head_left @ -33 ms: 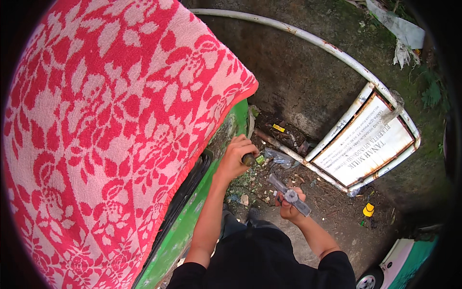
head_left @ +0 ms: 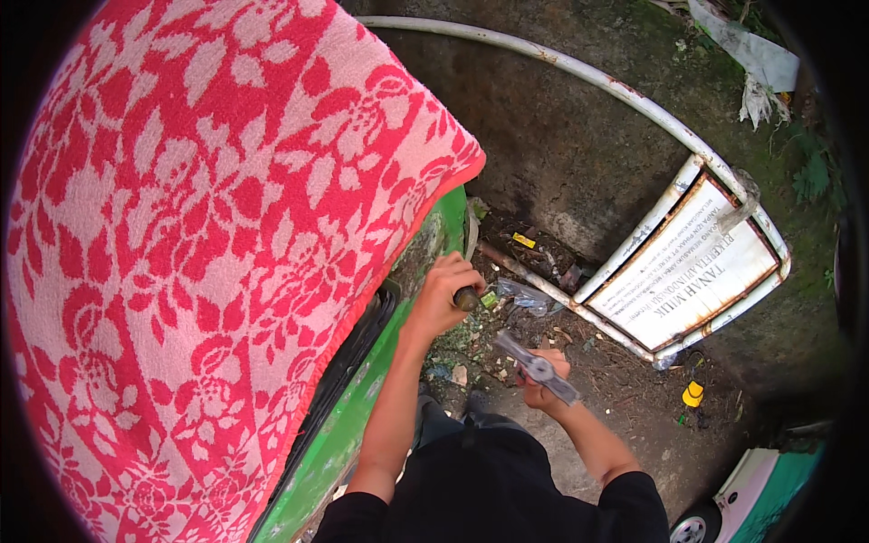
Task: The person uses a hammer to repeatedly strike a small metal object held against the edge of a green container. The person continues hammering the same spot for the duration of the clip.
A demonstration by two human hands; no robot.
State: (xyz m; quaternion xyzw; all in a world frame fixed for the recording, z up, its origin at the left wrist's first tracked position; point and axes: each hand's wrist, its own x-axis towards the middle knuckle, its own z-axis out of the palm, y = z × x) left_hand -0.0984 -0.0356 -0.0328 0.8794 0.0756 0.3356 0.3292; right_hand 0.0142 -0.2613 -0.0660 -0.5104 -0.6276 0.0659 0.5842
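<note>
My left hand (head_left: 447, 288) is closed around a dark, round-ended tool handle (head_left: 467, 299), held beside the green painted body panel (head_left: 398, 348). The rest of that tool is hidden under the hand, so what its far end touches does not show. To the right and a little nearer, my right hand (head_left: 549, 385) grips a hammer (head_left: 540, 369). Its grey metal head is seen from above, slightly blurred, and its handle is mostly hidden beneath. A gap separates the hammer head from the handle in my left hand.
A red and pink floral blanket (head_left: 226, 208) covers the green body on the left. Ahead, a rusty white pipe frame (head_left: 579, 68) carries a white sign (head_left: 683, 262) before a concrete wall (head_left: 543, 154). Litter strews the soil, including a yellow scrap (head_left: 692, 395). A teal-and-white vehicle (head_left: 756, 498) stands lower right.
The hammer has shifted slightly left, toward my left hand, along with my right hand. My left hand and the tool in it stay in nearly the same place.
</note>
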